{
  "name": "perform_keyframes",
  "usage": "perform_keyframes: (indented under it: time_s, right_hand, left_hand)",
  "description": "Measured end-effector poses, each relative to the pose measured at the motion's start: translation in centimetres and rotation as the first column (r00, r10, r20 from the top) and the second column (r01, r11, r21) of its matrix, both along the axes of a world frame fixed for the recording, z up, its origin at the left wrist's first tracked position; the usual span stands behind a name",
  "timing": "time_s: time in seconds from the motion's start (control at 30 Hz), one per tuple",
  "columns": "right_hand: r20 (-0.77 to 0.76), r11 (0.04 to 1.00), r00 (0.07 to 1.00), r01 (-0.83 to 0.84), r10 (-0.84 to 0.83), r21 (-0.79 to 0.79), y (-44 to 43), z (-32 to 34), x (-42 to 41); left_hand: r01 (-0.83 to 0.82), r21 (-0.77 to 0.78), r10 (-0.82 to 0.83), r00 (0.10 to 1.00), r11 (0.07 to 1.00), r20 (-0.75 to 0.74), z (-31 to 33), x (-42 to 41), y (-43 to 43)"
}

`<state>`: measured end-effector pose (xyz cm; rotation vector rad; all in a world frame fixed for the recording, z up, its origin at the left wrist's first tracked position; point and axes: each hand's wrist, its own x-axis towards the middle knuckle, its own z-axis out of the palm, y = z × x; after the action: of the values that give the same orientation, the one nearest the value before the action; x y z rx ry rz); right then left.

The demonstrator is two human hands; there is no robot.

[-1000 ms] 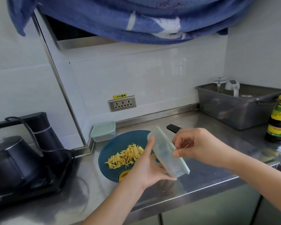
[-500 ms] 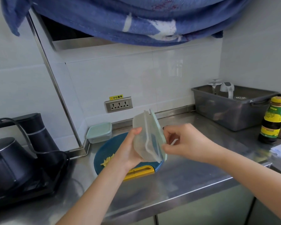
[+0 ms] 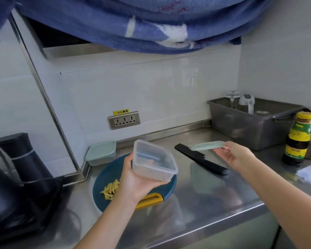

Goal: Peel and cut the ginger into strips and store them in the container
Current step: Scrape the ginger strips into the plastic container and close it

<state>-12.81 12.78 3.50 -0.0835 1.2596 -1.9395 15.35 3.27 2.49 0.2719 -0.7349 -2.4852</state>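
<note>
Left hand (image 3: 133,178): cupped under the box (image 3: 153,161), thumb up its left wall, fingers curled beneath; box lifted above the board (image 3: 106,175), mouth open and tilted up.
Right hand (image 3: 235,156): palm up, pinching one end of the lid (image 3: 207,145), held flat above the knife (image 3: 203,161).
Ginger (image 3: 110,189): cut strips piled on the board, left of the left wrist.
Knife: lying on the counter (image 3: 205,203), right of the board.

front right: bare counter (image 3: 214,200), open for a hand.
centre: knife (image 3: 203,161) lies across the steel beside the cutting board (image 3: 111,169).
left: kettle (image 3: 25,159) blocks.
back and right: lidded box (image 3: 101,152), grey tub (image 3: 241,130), bottle (image 3: 297,139).
</note>
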Motion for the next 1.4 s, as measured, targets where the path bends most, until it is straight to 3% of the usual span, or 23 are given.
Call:
perform_keyframes:
  time_s: [0.17,0.33,0.43,0.57,0.67,0.77,0.8,0.87,0.93,1.0,1.07,1.13,1.23,1.3,1.4]
  right_hand:
    - [0.014,0.991,0.998,0.052,-0.054,0.127,-1.7,-3.1,-2.9]
    - [0.066,0.978,0.982,0.170,-0.179,0.122,-2.6,-3.2,-3.3]
    - [-0.065,0.962,0.983,0.180,-0.170,0.204,-2.4,-2.3,-2.5]
    - [-0.417,0.879,0.907,0.154,0.056,0.452,-2.0,-1.0,-0.6]
    - [-0.416,0.900,0.880,-0.028,0.229,0.436,-1.5,-0.2,1.8]
    - [-0.327,0.737,0.710,-0.395,0.624,0.548,-0.9,-0.8,4.3]
    - [-0.304,0.694,0.664,-0.458,0.683,0.555,-0.8,-1.1,5.0]
    - [-0.330,0.696,0.660,-0.421,0.675,0.582,-0.8,-1.4,5.6]
    - [-0.398,0.698,0.638,-0.323,0.659,0.639,-0.6,-1.3,5.5]
    - [-0.421,0.708,0.646,-0.274,0.637,0.651,-0.4,-1.2,4.9]
    - [-0.395,0.759,0.720,-0.278,0.570,0.589,-0.2,-1.3,4.5]
    - [-0.375,0.805,0.771,-0.284,0.515,0.521,-0.4,-1.6,4.6]
    - [-0.331,0.856,0.823,-0.316,0.462,0.408,-1.4,-2.2,5.7]
    - [-0.300,0.876,0.844,-0.339,0.444,0.343,-2.0,-2.5,7.0]
    - [-0.293,0.907,0.870,-0.319,0.396,0.275,-3.5,-3.1,8.4]
  left_hand:
    - [0.047,0.067,-0.049,0.998,0.997,0.028,-1.4,-1.6,-0.5]
    - [0.030,0.171,-0.041,0.997,0.985,0.063,-2.2,-3.2,-0.3]
    - [0.031,0.183,-0.051,0.993,0.983,0.105,-2.0,-3.8,0.5]
    - [0.037,0.161,-0.058,0.991,0.986,0.124,-2.5,-4.8,1.0]
    - [-0.004,0.146,-0.017,0.990,0.989,0.138,-2.6,-5.3,1.5]
    - [-0.055,0.095,0.041,0.989,0.994,0.143,-2.0,-5.8,2.3]
    - [-0.065,0.082,0.051,0.987,0.995,0.155,-1.7,-5.8,2.5]
    - [-0.093,0.044,0.080,0.968,0.995,0.239,-1.5,-5.5,2.1]
    - [-0.132,-0.074,0.151,0.904,0.988,0.400,-1.4,-4.3,1.0]
    - [-0.183,-0.299,0.325,0.772,0.936,0.546,-1.2,-2.1,-0.4]
    - [-0.175,-0.595,0.578,0.552,0.785,0.601,-1.1,0.7,-1.9]
    - [-0.116,-0.753,0.737,0.344,0.648,0.581,-1.1,3.7,-3.1]
    - [-0.145,-0.744,0.757,0.166,0.652,0.631,-1.0,7.5,-4.6]
    - [-0.228,-0.650,0.688,0.174,0.724,0.705,-0.6,9.3,-5.1]
    - [-0.259,-0.614,0.658,0.139,0.745,0.740,0.3,11.4,-5.3]
